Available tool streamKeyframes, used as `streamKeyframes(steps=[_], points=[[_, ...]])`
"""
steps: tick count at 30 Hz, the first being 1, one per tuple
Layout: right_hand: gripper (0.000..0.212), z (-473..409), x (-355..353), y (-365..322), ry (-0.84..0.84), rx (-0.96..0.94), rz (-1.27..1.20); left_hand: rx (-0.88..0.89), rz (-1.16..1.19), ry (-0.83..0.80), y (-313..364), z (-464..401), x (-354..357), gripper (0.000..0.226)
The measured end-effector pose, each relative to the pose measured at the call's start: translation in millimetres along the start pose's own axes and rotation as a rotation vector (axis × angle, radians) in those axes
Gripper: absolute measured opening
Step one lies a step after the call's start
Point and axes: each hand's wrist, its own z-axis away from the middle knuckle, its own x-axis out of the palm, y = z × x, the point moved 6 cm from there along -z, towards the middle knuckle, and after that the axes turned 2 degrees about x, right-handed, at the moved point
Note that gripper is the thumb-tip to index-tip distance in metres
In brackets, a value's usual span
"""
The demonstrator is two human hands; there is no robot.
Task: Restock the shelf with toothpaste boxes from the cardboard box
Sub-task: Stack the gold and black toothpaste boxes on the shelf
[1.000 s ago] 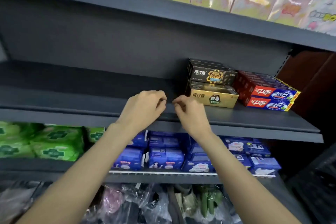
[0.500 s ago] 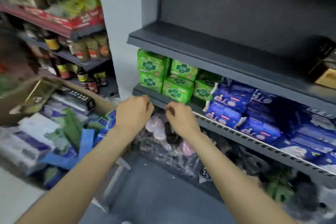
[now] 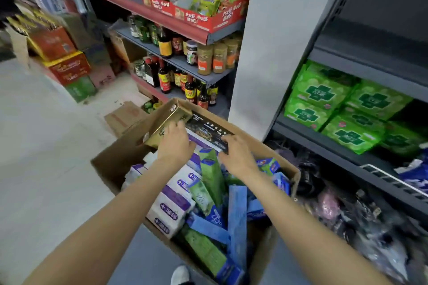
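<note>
Head view showed the left hand (image 3: 176, 143) gripping a gold box (image 3: 166, 125) angled up-right, the right hand (image 3: 236, 154) holding a black box (image 3: 208, 131) slanting down-right.

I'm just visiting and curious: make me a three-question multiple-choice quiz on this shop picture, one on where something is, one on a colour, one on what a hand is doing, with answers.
1. Where is the cardboard box?
A. On the floor by the grey shelving
B. On the top shelf
C. On a trolley

2. What colour is the box under the left hand?
A. Red
B. Gold
C. White

3. What is the right hand doing?
A. Hanging idle
B. Pointing at the sauce bottles
C. Taking the black toothpaste box in its grip

Answers:
1 A, it stands on the floor below the green packs.
2 B, the gold toothpaste box is shiny gold and tilted up.
3 C, its fingers curl over the black box's near edge.
</note>
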Motion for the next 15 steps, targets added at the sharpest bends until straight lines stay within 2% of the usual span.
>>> streamKeyframes(steps=[3, 6, 9, 12, 15], points=[[0.053, -42.8, 23.9, -10.8, -0.061, 0.098, 0.034, -0.006, 0.073, -0.012, -33.3, -41.9, -0.2, 0.069], [0.053, -74.6, 35.3, -12.4, -0.076, 0.182, 0.077, 0.026, 0.149, -0.074, -54.7, -71.7, 11.9, 0.079], [0.058, -96.7, 42.9, -7.2, -0.042, 0.271, 0.130, 0.080, 0.159, -0.100, -70.9, -87.5, 23.8, 0.078], [0.058, -105.4, 46.9, -7.1, 0.054, 0.335, 0.273, 0.086, 0.093, -0.047, -82.5, -95.3, 25.7, 0.076], [0.053, -105.2, 53.3, -6.4, 0.022, 0.378, 0.377, 0.052, 0.108, -0.034, -87.3, -98.3, 21.2, 0.059]])
